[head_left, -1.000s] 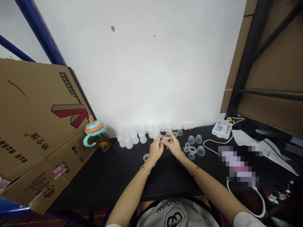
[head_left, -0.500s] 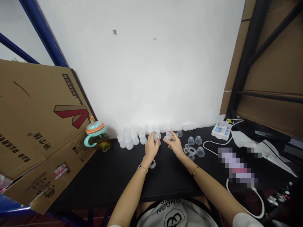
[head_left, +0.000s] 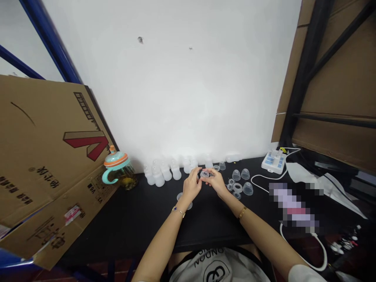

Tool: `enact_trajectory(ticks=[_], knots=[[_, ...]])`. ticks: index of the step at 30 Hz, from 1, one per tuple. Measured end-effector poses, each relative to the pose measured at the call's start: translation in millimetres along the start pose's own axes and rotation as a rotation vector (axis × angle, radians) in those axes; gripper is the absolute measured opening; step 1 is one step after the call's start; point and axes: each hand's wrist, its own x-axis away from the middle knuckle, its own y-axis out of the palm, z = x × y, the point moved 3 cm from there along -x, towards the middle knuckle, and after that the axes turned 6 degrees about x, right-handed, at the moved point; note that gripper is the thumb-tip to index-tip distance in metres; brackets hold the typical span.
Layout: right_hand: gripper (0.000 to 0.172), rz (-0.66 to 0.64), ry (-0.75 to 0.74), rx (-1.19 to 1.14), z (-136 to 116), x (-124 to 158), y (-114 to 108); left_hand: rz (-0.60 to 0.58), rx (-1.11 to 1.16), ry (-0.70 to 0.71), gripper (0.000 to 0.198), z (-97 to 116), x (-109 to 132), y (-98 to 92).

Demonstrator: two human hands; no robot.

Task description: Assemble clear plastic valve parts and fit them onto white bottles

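My left hand (head_left: 192,185) and my right hand (head_left: 216,182) meet above the black table, both closed on a small clear round cap-like part (head_left: 205,174) with a ring shape. The fingers cover its edges. Behind the hands stand several frosted white baby bottles, one of them a bottle (head_left: 208,161) just beyond my right fingers and another bottle (head_left: 186,164) beyond my left hand. A clear ring (head_left: 216,168) lies behind my right hand. Under my left wrist lie clear round parts (head_left: 179,196), partly hidden by the arm.
Right of my hands lie several clear dome covers (head_left: 248,188) and rings (head_left: 237,188). A row of bottles with clear tops (head_left: 158,178) stands left, by a teal-lidded jug (head_left: 117,166) and a cardboard box (head_left: 53,156). A power strip (head_left: 273,161) and white cable are right.
My left hand has moved right from beside the bottles and closed on the clear part in my right hand. My right hand has shifted slightly left and nearer to me.
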Motion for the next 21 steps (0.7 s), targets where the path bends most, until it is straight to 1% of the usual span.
enact_trajectory(ticks=[6,10,13,17,21], knots=[[0.043,-0.073,-0.023,-0.009,-3.2,2.2,4.0,-0.001,0.023,0.011,0.053,-1.7,1.0,2.0],[0.043,-0.067,-0.02,-0.019,-4.1,2.2,3.6,-0.008,0.02,-0.01,0.049,0.9,0.9,0.1],[0.042,-0.068,-0.032,-0.026,-4.5,2.4,4.4,-0.009,0.023,-0.005,0.043,2.6,0.4,-1.6],[0.045,-0.134,-0.043,-0.044,-3.9,3.4,8.0,0.013,0.023,-0.023,0.033,3.0,-0.7,-4.4],[0.042,-0.182,0.018,-0.093,-2.7,4.2,9.7,0.028,0.011,-0.066,0.027,3.2,-1.5,-6.4]])
